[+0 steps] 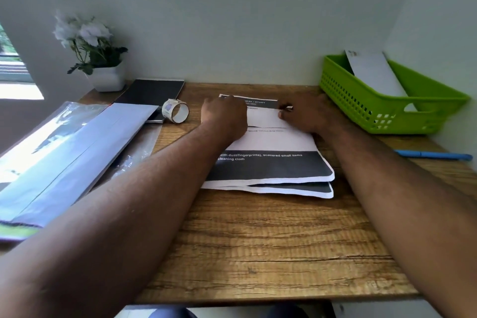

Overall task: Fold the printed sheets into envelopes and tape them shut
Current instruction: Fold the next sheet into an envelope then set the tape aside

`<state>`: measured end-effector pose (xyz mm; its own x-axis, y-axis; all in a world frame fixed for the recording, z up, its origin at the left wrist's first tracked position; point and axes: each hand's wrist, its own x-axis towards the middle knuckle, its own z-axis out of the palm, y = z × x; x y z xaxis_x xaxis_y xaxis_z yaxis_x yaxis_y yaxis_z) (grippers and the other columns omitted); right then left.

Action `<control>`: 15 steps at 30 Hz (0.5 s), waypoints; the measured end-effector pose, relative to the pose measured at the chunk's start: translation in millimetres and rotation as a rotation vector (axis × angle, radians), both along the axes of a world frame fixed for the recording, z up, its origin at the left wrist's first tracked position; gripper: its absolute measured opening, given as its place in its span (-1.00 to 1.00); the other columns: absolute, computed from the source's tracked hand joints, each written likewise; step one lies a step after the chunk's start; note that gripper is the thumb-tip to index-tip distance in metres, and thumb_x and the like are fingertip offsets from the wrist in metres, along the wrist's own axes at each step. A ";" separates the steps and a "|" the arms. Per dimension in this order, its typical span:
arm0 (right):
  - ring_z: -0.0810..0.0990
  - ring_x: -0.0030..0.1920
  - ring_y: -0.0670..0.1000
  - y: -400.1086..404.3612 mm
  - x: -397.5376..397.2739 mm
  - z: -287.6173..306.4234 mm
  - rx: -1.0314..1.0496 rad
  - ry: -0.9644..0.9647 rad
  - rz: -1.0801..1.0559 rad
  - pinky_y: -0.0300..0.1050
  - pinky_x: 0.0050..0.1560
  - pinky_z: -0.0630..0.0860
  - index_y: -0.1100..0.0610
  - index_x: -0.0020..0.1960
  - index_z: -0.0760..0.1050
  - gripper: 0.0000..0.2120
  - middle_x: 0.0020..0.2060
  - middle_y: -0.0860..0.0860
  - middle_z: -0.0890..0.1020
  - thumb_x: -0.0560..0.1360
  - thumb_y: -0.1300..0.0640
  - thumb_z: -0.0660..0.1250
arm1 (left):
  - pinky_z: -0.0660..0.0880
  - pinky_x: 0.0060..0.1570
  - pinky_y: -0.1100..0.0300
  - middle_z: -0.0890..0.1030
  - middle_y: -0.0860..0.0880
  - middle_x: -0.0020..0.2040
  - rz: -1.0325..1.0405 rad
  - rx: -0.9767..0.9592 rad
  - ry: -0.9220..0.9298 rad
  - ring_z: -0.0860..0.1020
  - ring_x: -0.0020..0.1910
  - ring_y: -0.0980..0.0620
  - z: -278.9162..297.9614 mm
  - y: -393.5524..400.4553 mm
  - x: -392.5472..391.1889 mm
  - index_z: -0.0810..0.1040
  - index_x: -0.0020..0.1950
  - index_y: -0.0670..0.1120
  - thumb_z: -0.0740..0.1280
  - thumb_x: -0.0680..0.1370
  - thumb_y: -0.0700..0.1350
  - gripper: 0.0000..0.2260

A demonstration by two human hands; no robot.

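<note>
Fingers of both my hands were down on the top sheet (268, 137) of the printed stack (271, 178), which lay mid-bench on the wooden bench (258, 240). My left hand (227, 116) lay knuckles-up over the folded flap; whether those fingers were flat or curled I could not tell. My right hand (307, 113) seemed to pinch the flap's right edge, a small dark thing at its fingertips too blurred to name. Nearer me, the stack's corners splayed unevenly. I judged the fold could go crooked if the loose sheets beneath slid under pressure. Farther off, the tape roll (175, 110) stood left of my hands, out of easy reach. A green basket (361, 100) at the far right held one white envelope (374, 72).
</note>
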<state>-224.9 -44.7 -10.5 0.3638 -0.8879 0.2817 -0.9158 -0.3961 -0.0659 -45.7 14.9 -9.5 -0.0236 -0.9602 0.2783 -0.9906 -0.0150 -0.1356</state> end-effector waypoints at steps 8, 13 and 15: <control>0.55 0.05 0.02 -2.8 -2.1 13.7 0.232 -0.411 0.032 -0.15 0.09 0.47 0.08 0.18 0.59 -0.58 0.08 0.09 0.61 0.34 0.26 0.50 | -0.19 0.41 -0.35 0.45 -0.05 0.40 -0.142 -0.032 0.158 0.19 0.51 -0.12 -4.4 -10.4 8.9 0.16 0.53 0.04 0.14 0.52 -0.20 -0.42; 0.60 -0.03 -0.01 3.2 -2.2 12.9 0.003 -0.685 0.107 0.23 0.17 0.44 -0.18 -0.23 0.57 -0.81 -0.17 -0.16 0.60 0.33 0.12 0.49 | -0.22 0.38 -0.37 0.59 -0.02 0.27 -0.168 -0.362 0.172 0.25 0.49 -0.15 1.3 -10.5 9.7 0.34 0.47 0.02 0.21 0.59 -0.13 -0.58; 0.60 -0.03 0.01 7.8 -3.2 14.4 -0.081 -0.628 0.116 0.30 0.16 0.39 -0.19 -0.27 0.54 -0.82 -0.17 -0.16 0.58 0.34 0.08 0.46 | -0.20 0.40 -0.33 0.68 -0.03 0.06 -0.174 -0.445 0.150 0.44 0.35 -0.14 -0.1 -10.8 8.8 0.57 0.25 0.02 0.25 0.57 -0.17 -0.72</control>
